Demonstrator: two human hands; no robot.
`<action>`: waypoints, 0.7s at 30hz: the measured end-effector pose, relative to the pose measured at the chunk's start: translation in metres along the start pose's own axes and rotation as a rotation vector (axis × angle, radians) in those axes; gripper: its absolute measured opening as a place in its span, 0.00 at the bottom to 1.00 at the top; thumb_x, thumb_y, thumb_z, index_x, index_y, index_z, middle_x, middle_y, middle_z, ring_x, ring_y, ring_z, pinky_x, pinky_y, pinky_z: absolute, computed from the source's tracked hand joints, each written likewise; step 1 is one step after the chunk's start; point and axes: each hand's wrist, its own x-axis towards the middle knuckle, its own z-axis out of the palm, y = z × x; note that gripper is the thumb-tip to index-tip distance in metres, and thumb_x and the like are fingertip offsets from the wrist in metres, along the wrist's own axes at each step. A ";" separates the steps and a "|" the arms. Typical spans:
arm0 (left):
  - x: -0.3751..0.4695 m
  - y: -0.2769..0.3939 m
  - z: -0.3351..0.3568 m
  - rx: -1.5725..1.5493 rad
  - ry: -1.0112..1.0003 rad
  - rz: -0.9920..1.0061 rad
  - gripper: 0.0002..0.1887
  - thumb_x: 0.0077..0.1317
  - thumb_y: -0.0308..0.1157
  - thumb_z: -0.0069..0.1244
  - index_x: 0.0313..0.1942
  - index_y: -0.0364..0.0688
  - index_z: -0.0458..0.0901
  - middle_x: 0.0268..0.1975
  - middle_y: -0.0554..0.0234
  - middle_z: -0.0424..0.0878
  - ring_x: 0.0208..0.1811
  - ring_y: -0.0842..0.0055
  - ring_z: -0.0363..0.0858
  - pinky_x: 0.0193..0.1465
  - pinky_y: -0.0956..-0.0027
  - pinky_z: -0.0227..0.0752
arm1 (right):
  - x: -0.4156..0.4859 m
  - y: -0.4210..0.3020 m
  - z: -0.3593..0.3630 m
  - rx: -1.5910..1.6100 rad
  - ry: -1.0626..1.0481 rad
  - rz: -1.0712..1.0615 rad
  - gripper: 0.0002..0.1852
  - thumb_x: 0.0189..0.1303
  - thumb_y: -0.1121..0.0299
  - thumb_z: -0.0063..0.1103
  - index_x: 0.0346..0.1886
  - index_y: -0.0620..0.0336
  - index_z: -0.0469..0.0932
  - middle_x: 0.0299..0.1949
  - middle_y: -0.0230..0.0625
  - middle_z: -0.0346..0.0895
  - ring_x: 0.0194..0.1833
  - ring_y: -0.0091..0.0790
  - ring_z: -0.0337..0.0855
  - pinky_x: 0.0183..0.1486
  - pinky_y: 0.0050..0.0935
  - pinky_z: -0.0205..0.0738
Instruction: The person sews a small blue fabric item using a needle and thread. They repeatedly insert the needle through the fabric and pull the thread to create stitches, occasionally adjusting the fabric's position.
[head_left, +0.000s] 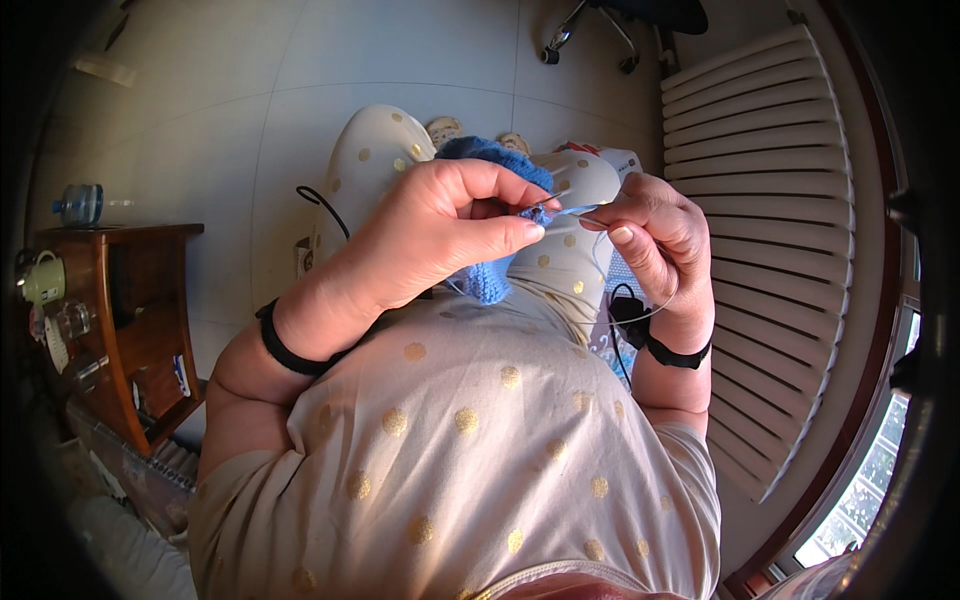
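A piece of blue knitting (486, 279) hangs below my left hand (442, 221), whose thumb and fingers pinch its edge near a needle tip. Darker blue knitted fabric (499, 154) shows beyond the fingers, over my lap. My right hand (656, 240) grips a thin metal knitting needle (592, 220) between thumb and fingers, with blue yarn (581, 209) running from the knitting to its index finger. A thin cable (615, 323) of the circular needle loops beneath both hands. Each wrist wears a black band.
A white ribbed radiator (757, 195) stands along the right wall by a window. At the left is a wooden cabinet (120, 300) with a blue-tinted water bottle (81, 205) on top. A wheeled chair's base (570, 34) is at the top. A bag or box (619, 159) lies beside my right knee.
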 end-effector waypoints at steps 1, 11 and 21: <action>0.000 0.000 -0.001 -0.018 -0.008 -0.010 0.11 0.63 0.23 0.53 0.46 0.32 0.81 0.43 0.65 0.83 0.43 0.86 0.79 0.48 0.80 0.73 | 0.000 0.000 -0.001 0.010 0.006 -0.004 0.06 0.59 0.73 0.61 0.36 0.65 0.84 0.21 0.33 0.73 0.23 0.28 0.70 0.27 0.26 0.63; 0.001 -0.002 -0.002 0.050 -0.051 -0.022 0.11 0.64 0.24 0.50 0.47 0.32 0.81 0.42 0.66 0.83 0.41 0.88 0.77 0.45 0.81 0.71 | 0.010 -0.003 -0.024 -0.012 -0.179 0.028 0.06 0.58 0.72 0.60 0.34 0.64 0.84 0.22 0.35 0.74 0.24 0.33 0.73 0.29 0.30 0.67; 0.003 -0.002 -0.003 -0.003 -0.066 -0.043 0.12 0.65 0.24 0.50 0.47 0.32 0.81 0.43 0.67 0.83 0.43 0.88 0.77 0.48 0.81 0.70 | 0.016 0.007 -0.023 0.135 -0.232 0.031 0.07 0.63 0.71 0.59 0.36 0.66 0.83 0.28 0.37 0.80 0.28 0.30 0.79 0.30 0.25 0.72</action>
